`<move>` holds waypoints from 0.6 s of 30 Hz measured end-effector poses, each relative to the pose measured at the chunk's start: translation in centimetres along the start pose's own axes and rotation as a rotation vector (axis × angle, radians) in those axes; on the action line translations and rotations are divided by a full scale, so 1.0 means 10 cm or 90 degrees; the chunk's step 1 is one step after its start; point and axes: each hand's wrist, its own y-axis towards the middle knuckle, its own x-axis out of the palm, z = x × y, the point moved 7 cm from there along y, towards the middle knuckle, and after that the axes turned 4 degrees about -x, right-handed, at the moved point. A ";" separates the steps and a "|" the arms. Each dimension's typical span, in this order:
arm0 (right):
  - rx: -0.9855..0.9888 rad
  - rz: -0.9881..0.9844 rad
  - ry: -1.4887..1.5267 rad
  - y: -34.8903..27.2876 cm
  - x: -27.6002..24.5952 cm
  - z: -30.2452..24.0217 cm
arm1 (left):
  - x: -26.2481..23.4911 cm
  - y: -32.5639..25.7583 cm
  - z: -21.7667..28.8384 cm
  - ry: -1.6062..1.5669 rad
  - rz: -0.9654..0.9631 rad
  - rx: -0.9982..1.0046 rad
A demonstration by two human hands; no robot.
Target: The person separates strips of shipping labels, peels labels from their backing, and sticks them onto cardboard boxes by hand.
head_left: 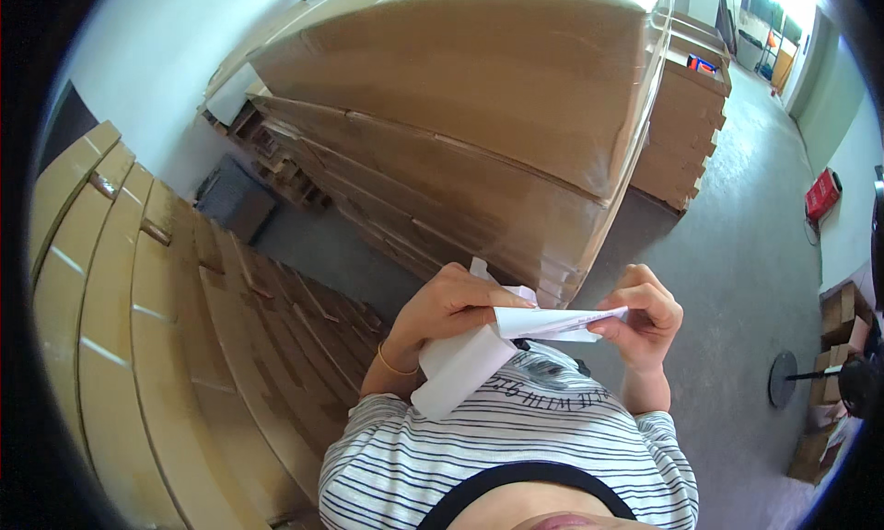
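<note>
A long white paper strip (465, 373), which looks like a band of labels, is held in front of my chest. My left hand (451, 300) is closed on it, thumb and fingers pressing near a fold. One end hangs down below that wrist, and a short piece sticks up beyond the fingers. My right hand (645, 311) pinches the far end of the folded, printed stretch between thumb and forefinger. The stretch between the two hands is nearly level. Whether any label is peeled loose, I cannot tell.
Just beyond my hands stands a tall, film-wrapped stack of cardboard boxes (479, 79). More stacked cartons (166, 346) rise on the left. An open-topped carton stack (681, 125) stands farther back. At right are a red box (822, 195), a round-based stand (783, 380) and small cartons (815, 447).
</note>
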 end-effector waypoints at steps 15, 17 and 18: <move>-0.187 -0.065 -0.137 -0.38 0.56 -0.11 | -0.09 -0.24 -0.41 -0.141 -0.039 0.004; -0.225 -0.059 -0.164 -0.43 0.56 -0.18 | -0.02 -0.19 -0.26 -0.134 -0.030 0.023; -0.221 -0.045 -0.174 -0.46 0.56 -0.19 | -0.01 -0.17 -0.20 -0.121 -0.004 0.045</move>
